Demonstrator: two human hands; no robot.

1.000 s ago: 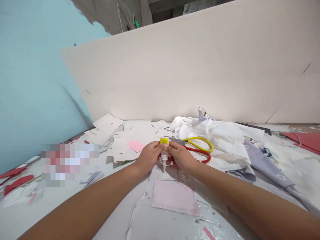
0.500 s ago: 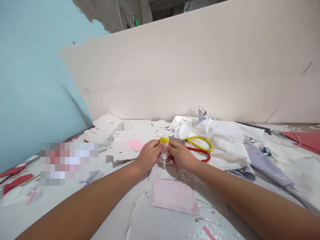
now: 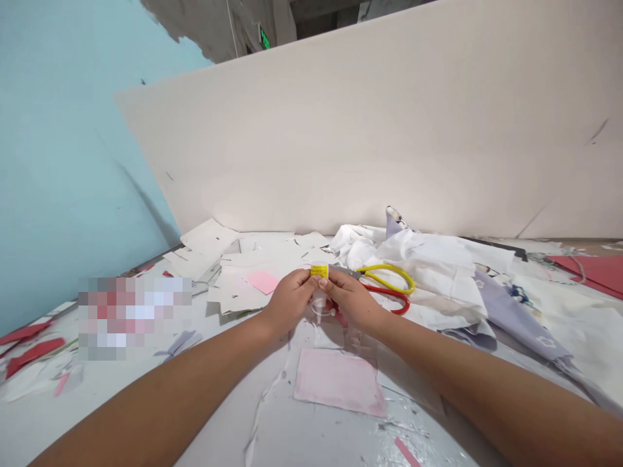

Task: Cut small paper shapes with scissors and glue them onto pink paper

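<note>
Between my two hands is a small clear glue bottle (image 3: 320, 270) with a yellow label, its nozzle pointing down. My left hand (image 3: 293, 299) closes on it from the left, thumb pressed on its front. From the other side my right hand (image 3: 354, 299) grips it too, the thumbs meeting near the label. Just behind my right hand lie scissors (image 3: 389, 279) with one yellow and one red handle loop; their blades are partly hidden. Below the nozzle, nearer to me, a pale pink rectangular piece (image 3: 339, 381) lies flat on the white table (image 3: 209, 428).
White and lilac cloth (image 3: 438, 272) is heaped at the right. Sheets of white card (image 3: 243, 285) and a pink slip (image 3: 263, 281) lie behind my left hand. Red pieces (image 3: 35, 355) are at far left, red sheets (image 3: 591, 272) at far right. A pale panel (image 3: 360, 143) stands behind.
Almost nothing differs. Both hands stay on the glue bottle in the same place, with its nozzle still pointing down.
</note>
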